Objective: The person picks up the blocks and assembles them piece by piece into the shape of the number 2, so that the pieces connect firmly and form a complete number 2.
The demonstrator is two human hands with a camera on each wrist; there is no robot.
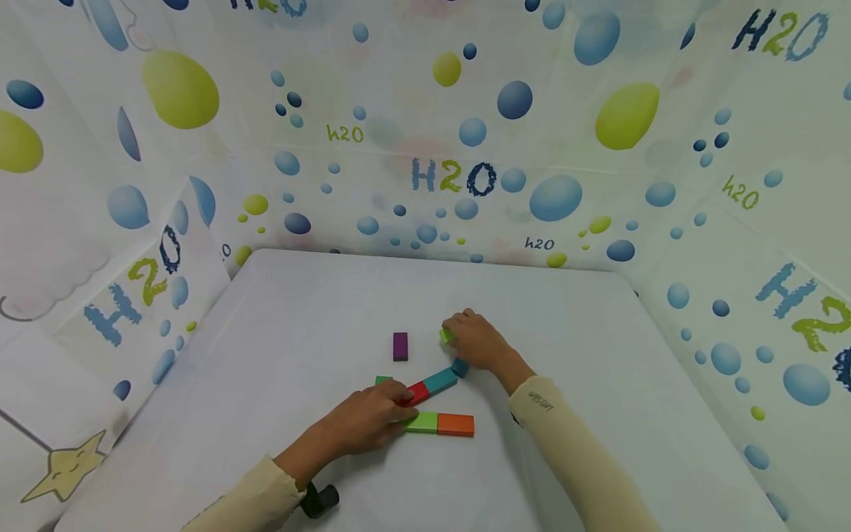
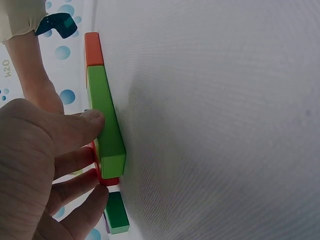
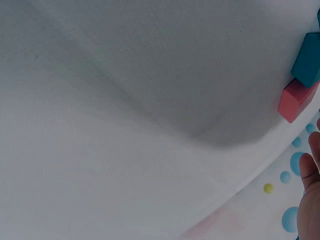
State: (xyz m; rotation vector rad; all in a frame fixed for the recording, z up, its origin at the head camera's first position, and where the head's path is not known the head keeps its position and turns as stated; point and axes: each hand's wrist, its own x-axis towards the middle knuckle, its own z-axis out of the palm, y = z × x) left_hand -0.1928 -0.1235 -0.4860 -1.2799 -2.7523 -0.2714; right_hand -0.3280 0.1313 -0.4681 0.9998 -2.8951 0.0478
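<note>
My left hand (image 1: 368,417) lies low over the blocks, its thumb touching a light green block (image 2: 106,120) and its fingers at a red block (image 1: 417,394). An orange block (image 1: 456,425) adjoins the light green one. The red block continues into a teal block (image 1: 440,381), with a dark blue block (image 1: 459,367) past that. Farther back, my right hand (image 1: 480,341) pinches a lime green block (image 1: 447,336). The right wrist view shows only part of the right hand (image 3: 310,195), near a red block (image 3: 296,101); the lime block is not visible there.
A purple block (image 1: 400,346) stands apart on the white table (image 1: 299,318). Behind the left fingers lies a darker green block (image 2: 117,215). A patterned curtain (image 1: 372,148) surrounds the back and sides of the table.
</note>
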